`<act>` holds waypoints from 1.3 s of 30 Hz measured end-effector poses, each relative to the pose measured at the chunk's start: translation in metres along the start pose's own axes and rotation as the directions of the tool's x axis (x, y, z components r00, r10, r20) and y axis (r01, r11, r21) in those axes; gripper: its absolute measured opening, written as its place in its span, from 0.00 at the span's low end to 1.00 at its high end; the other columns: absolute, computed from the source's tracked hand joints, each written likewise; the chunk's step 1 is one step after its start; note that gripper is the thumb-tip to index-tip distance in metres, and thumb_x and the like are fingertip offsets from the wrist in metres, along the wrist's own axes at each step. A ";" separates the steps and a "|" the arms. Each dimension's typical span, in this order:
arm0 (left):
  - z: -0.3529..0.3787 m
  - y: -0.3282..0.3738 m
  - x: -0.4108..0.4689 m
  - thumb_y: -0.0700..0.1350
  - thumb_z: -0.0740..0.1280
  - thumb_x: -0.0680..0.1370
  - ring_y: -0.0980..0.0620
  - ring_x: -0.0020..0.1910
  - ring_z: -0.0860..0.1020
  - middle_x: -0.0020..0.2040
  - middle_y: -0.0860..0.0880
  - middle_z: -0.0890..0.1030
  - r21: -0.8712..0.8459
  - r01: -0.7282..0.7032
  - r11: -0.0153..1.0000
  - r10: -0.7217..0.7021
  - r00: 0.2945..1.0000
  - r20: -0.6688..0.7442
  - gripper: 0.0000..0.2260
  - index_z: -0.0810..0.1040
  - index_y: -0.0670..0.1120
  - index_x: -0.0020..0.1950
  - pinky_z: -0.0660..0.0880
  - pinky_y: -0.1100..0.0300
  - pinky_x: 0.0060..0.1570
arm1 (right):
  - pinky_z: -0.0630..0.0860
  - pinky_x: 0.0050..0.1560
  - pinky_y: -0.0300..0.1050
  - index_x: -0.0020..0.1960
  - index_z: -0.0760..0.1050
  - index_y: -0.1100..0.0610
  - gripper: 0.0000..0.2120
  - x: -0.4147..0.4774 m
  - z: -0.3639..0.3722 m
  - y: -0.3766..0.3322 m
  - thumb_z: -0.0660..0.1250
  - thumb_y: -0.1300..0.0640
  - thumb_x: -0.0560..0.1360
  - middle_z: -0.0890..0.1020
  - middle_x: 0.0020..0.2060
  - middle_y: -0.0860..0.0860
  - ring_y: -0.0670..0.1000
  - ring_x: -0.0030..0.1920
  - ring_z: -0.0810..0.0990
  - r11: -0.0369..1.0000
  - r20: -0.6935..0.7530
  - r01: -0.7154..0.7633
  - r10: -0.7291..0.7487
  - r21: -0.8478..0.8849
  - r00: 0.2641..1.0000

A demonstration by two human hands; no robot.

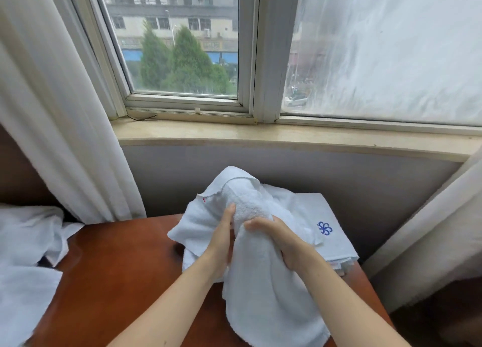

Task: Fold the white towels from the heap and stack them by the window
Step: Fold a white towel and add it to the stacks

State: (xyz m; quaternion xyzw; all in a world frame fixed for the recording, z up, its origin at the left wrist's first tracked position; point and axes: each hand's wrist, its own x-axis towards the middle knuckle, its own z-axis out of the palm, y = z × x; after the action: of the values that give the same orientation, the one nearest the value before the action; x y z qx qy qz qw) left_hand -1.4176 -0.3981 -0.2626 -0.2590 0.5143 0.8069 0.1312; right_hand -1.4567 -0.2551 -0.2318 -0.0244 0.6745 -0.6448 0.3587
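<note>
A white towel (263, 289) hangs bunched above the brown table (125, 273), its upper part raised toward the window. My left hand (221, 242) holds it from the left, thumb pointing up along the cloth. My right hand (284, 239) grips it from the right, fingers curled round a fold. Behind the hands, at the table's far right, lies a stack of folded white towels (328, 231); the top one bears a blue flower logo (325, 228). A heap of loose white towels (26, 255) spills over the table's left edge.
The window sill (287, 135) runs above a grey wall behind the table. A white curtain (60, 111) hangs at the left, a beige curtain (430, 229) at the right. Sheer fabric (391, 46) covers the right pane.
</note>
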 end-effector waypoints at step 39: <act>-0.467 0.141 -0.246 0.59 0.66 0.77 0.51 0.59 0.77 0.67 0.50 0.75 0.188 -0.501 0.845 0.465 0.513 -0.722 0.32 0.62 0.46 0.76 0.74 0.51 0.60 | 0.76 0.63 0.56 0.64 0.74 0.52 0.27 0.094 0.551 -0.049 0.76 0.47 0.68 0.82 0.59 0.50 0.52 0.60 0.81 0.928 0.585 0.350 -0.215 -0.127 0.782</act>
State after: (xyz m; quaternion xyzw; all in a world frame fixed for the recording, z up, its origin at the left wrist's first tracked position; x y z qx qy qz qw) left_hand -1.1479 -0.8656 -0.1762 -0.4145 0.5547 0.6437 -0.3258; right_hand -1.2637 -0.7792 -0.1820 -0.3551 0.5971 -0.5734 0.4343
